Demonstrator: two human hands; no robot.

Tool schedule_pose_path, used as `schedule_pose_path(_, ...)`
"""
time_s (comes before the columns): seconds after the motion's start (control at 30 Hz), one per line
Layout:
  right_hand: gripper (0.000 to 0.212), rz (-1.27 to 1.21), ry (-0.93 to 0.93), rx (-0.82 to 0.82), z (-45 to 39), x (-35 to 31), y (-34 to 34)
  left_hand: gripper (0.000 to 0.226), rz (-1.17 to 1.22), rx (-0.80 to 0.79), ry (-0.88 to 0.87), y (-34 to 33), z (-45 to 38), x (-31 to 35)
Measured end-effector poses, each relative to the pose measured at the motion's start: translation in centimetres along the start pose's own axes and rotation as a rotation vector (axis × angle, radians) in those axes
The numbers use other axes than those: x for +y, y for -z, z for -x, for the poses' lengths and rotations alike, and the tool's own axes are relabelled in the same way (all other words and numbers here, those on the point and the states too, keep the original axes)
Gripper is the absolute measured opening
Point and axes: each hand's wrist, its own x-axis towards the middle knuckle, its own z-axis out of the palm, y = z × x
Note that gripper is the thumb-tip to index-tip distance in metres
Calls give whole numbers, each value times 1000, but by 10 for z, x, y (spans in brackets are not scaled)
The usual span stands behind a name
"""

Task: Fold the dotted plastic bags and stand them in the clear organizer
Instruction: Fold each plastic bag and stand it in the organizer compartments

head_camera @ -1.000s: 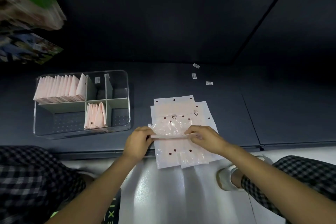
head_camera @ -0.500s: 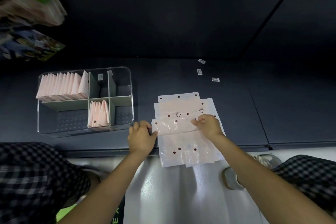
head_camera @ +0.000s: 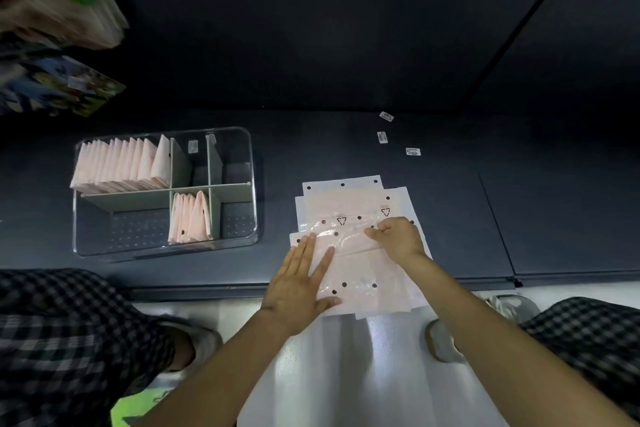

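A stack of pale pink dotted plastic bags (head_camera: pixel 349 198) lies flat on the dark shelf, its near end hanging over the shelf's front edge. The top bag (head_camera: pixel 360 270) is folded over once. My left hand (head_camera: pixel 301 281) lies flat on its left side, fingers straight, pressing it down. My right hand (head_camera: pixel 398 236) has its fingers curled on the folded edge at the right and pinches it. To the left stands the clear organizer (head_camera: pixel 251 184). Folded bags (head_camera: pixel 121 166) stand upright in its back-left compartment, and a few more folded bags (head_camera: pixel 190 218) in a middle front one.
Grey dividers (head_camera: pixel 211 189) split the organizer; its right and front-left compartments hold nothing. Three small white labels (head_camera: pixel 382 137) lie on the shelf behind the bags. Packaged goods (head_camera: pixel 52 10) hang at upper left. My checked trouser legs and shoes flank the white floor strip below.
The top bag's near edge was carried away from me and laid down as a fold. My left hand let go of it and now presses flat; my right hand stays on the folded edge.
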Motion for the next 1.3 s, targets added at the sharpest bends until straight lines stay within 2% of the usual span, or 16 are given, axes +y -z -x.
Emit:
schedule_pose_path(0.07, 40, 25, 18, 52, 10, -5, -1, 85, -18, -27, -28, 1, 3, -5)
schedule_pose_path(0.13, 15, 200, 181, 264, 28, -6, -8, 86, -5, -37, -36, 2, 3, -6)
schedule_pose_path(0.17, 24, 278, 310, 349, 39, -5, -15, 87, 4, -36, -34, 2, 2, -6)
schedule_pose_path(0.2, 34, 297, 467, 344, 50, -4, -23, 87, 12, -30, -30, 2, 2, -5)
schedule_pose_path(0.27, 49, 361, 733, 112, 64, 0, -39, 87, 15, -28, -34, 1, 2, -5)
schedule_pose_path(0.33, 61, 522, 834, -133, 68, 7, -52, 87, 24, -30, -41, 0, 2, -6)
schedule_pose_path(0.37, 64, 578, 832, -171, 65, 11, -54, 87, 30, -29, -41, 0, 1, -7)
schedule_pose_path(0.6, 68, 662, 557, -67, 33, 45, -12, 86, 70, -38, -50, 4, 0, -10)
schedule_pose_path(0.67, 63, 641, 549, -49, 29, 40, -4, 85, 81, -42, -56, 5, 1, -10)
schedule_pose_path(0.73, 51, 539, 529, 33, 23, 25, 3, 83, 93, -38, -59, 6, 1, -10)
schedule_pose_path(0.8, 40, 449, 513, 49, 14, 6, 10, 82, 107, -31, -59, 7, 1, -10)
schedule_pose_path(0.97, 33, 498, 514, -189, -1, -27, 13, 79, 143, -46, -55, 8, 1, -12)
schedule_pose_path(1.1, 31, 561, 422, -279, -9, -36, 12, 77, 162, -51, -70, 8, -1, -16)
schedule_pose_path(1.2, 16, 589, 393, -342, -8, -40, 14, 71, 136, -51, -68, 13, -5, -19)
schedule_pose_path(1.3, 14, 452, 337, -387, 1, -38, 19, 66, 72, 5, -54, 20, -9, -17)
